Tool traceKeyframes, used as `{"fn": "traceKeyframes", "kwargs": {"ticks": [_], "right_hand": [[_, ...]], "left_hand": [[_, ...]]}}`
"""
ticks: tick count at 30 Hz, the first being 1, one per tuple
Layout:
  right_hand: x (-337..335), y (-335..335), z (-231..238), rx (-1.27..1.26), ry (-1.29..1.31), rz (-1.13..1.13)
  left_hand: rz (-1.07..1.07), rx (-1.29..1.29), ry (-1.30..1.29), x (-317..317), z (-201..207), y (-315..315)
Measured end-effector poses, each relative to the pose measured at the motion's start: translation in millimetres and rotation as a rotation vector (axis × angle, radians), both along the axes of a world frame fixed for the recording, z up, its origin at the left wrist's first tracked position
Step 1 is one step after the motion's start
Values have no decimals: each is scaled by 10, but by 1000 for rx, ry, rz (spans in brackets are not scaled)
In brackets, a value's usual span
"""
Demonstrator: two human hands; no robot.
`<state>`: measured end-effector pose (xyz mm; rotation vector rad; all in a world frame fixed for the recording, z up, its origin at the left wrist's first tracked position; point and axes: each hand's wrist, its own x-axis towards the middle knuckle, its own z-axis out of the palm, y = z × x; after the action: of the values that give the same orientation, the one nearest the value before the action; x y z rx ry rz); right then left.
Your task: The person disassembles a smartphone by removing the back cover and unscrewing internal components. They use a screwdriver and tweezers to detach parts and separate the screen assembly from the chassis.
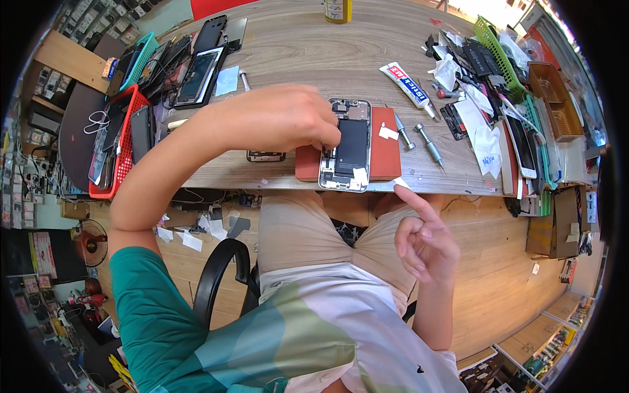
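Note:
An opened smartphone lies on a reddish-brown block at the table's near edge, its black battery and circuit board exposed. My left hand reaches over the phone's left side, fingers closed in a pinch at its inner edge; what they hold, if anything, is hidden. Low at the right, in front of the table edge, is my right hand, index finger stretched out and the others loosely curled. A small white piece shows at that fingertip; I cannot tell whether it sticks there. White scraps lie on the block.
Two screwdrivers and a glue tube lie right of the block. Further right, parts and papers crowd a green basket. Phones fill a red basket at left. Another phone part lies beneath my left forearm.

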<state>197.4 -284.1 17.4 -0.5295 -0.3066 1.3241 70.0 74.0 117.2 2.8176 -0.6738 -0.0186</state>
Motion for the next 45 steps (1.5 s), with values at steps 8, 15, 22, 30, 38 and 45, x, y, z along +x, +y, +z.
{"fn": "traceKeyframes", "kwargs": {"ticks": [8, 15, 22, 30, 38, 45], "right_hand": [[-10, 21, -43, 23, -5, 25], [29, 7, -64, -13, -69, 16], [44, 20, -95, -45, -90, -1], [68, 35, -81, -96, -141, -24], [222, 53, -48, -101, -311, -141], [529, 148, 135, -203, -622, -238]], "left_hand": [[-106, 21, -162, -61, -82, 70], [-70, 26, -351, -210, -192, -14], [-20, 49, -370, -357, -302, -32], [68, 73, -494, -487, -429, -116], [271, -143, -683, -1139, -673, -578], [485, -765, -54, -2030, -1323, -1578]]}}
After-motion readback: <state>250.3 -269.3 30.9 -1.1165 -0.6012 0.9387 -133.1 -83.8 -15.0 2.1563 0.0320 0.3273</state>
